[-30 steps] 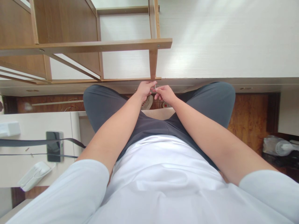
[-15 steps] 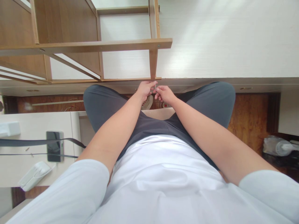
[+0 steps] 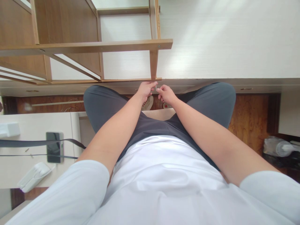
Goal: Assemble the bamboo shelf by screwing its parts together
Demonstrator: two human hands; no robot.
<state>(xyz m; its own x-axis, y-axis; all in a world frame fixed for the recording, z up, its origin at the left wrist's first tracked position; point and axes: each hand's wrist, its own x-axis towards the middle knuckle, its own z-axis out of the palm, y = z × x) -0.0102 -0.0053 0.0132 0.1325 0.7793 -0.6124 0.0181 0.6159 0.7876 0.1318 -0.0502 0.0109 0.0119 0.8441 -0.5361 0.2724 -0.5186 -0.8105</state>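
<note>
Just below the near end of a brown wooden frame [image 3: 126, 46], both hands meet. My left hand [image 3: 146, 89] has its fingertips at the top of a thin metal rod, apparently a hex key [image 3: 156, 87], under the end of the frame's lower rail [image 3: 112, 81]. Its fingers are bent together, and what they grip is hidden. From the right, my right hand [image 3: 166, 93] pinches the lower part of the hex key between thumb and forefinger. A bolt head [image 3: 159, 46] shows in the frame's upper rail, above the hands.
The frame lies on a pale tabletop [image 3: 229, 40], its panels [image 3: 67, 22] reaching left. On a side desk [image 3: 14, 175] at the left are a phone [image 3: 53, 148], a white cable bundle or adapter [image 3: 36, 176] and small metal pieces [image 3: 26, 150]. A bagged container [image 3: 280, 147] sits lower right.
My right hand's fingers have shifted slightly on the hex key, the lower ones drawing in and up. My left hand and the frame stay in place.
</note>
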